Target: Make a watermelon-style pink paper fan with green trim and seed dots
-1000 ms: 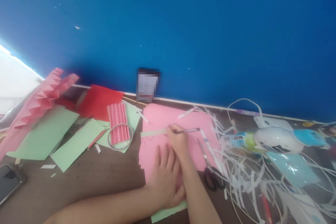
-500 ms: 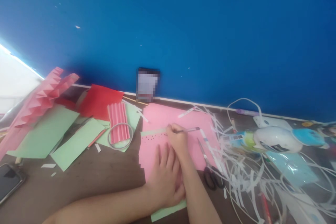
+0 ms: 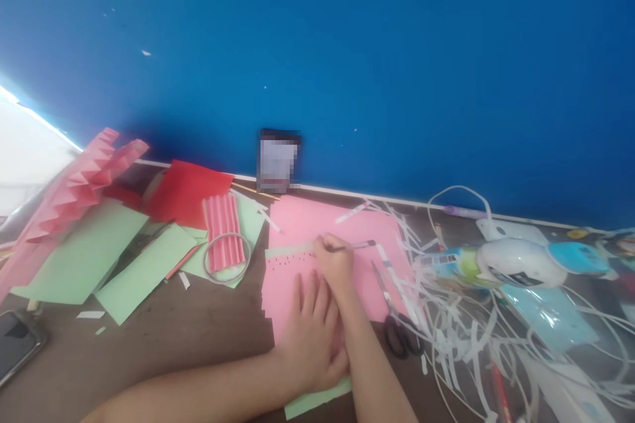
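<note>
Slim dark pen [image 3: 353, 246], pinched in the right hand [image 3: 337, 266], points at a pale green paper strip [image 3: 289, 251] on the pink paper sheet [image 3: 317, 221], which the flat, spread left hand [image 3: 312, 334] presses onto the brown table [image 3: 198, 337], with black-handled scissors [image 3: 401, 336] just beside.

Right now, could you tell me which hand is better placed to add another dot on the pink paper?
Probably the right: the right hand grips the pen with its tip near the row of dots, while the left hand lies flat on the pink paper, holding it down.
</note>
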The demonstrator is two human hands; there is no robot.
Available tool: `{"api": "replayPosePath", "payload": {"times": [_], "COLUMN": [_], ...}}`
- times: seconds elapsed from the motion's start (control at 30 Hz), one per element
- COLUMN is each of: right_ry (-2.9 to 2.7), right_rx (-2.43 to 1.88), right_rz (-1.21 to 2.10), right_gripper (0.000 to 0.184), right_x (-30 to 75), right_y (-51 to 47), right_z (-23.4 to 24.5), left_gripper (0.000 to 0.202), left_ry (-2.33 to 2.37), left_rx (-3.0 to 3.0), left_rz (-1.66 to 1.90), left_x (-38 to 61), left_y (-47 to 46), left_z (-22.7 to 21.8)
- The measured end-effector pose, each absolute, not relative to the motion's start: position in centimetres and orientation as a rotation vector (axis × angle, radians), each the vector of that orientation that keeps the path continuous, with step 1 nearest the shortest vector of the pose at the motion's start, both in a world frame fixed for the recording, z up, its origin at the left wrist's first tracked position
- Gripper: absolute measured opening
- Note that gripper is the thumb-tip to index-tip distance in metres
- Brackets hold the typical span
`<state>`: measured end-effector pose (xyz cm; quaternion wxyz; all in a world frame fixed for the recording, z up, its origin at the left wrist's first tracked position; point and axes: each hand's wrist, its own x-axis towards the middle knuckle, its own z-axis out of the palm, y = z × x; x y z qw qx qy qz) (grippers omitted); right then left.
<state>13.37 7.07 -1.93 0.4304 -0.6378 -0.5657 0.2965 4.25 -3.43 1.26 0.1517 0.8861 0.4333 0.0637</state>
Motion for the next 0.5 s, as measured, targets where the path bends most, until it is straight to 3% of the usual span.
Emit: {"api": "replayPosePath", "payload": {"times": [0.5], "right_ry": [-1.383], "right_rx": [-1.593], "right_rz": [0.722], "right_gripper": [0.032], "right_x": [13.23], "right_y": [6.92], "right_z": [-1.4], "left_gripper": [0.067], "left_ry": [1.242], "left_rx": [2.534], "left_rz": [0.175], "left_x": [4.28], "left_y": [-3.45], "left_z": [1.08]}}
